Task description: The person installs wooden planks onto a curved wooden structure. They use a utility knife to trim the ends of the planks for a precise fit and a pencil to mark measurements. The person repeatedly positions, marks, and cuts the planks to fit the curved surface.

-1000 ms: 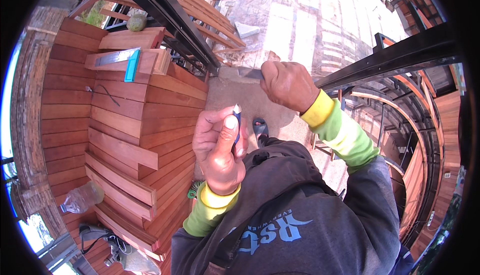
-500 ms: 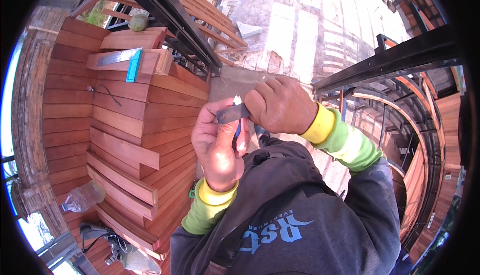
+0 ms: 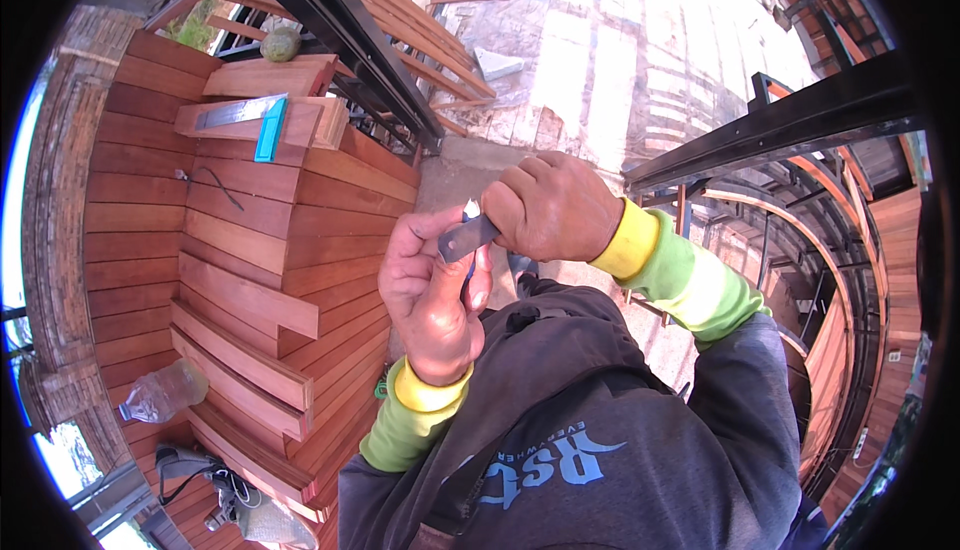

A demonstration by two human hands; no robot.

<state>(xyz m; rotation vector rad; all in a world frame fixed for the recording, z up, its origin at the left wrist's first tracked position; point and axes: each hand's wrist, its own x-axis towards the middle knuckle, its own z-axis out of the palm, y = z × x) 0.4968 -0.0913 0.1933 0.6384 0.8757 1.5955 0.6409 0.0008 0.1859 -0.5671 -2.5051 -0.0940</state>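
Observation:
My left hand [image 3: 430, 315], in a yellow-cuffed green sleeve, grips a blue pencil [image 3: 467, 282] upright, its pale sharpened tip pointing away from me. My right hand [image 3: 550, 208] is closed round a flat, dark metal blade [image 3: 465, 240] with a hole near its end. The blade lies across the pencil just below the tip, above my left thumb, and the two hands are close together in front of my dark sweatshirt. Whether the blade's edge touches the pencil's wood I cannot tell.
Left are wood-clad steps [image 3: 230, 310] with loose boards [image 3: 240, 370], a square with a turquoise handle [image 3: 268, 135], a plastic bottle [image 3: 165, 395], a round green object [image 3: 280, 44] and a bag [image 3: 185, 470]. Black steel beams [image 3: 770, 125] flank a pale floor [image 3: 600, 40] ahead. Curved framing [image 3: 820, 250] stands right.
My right hand with the blade has come down and leftward onto the pencil's top, then shifted slightly further left. My left hand stays round the pencil, moved a little to the left.

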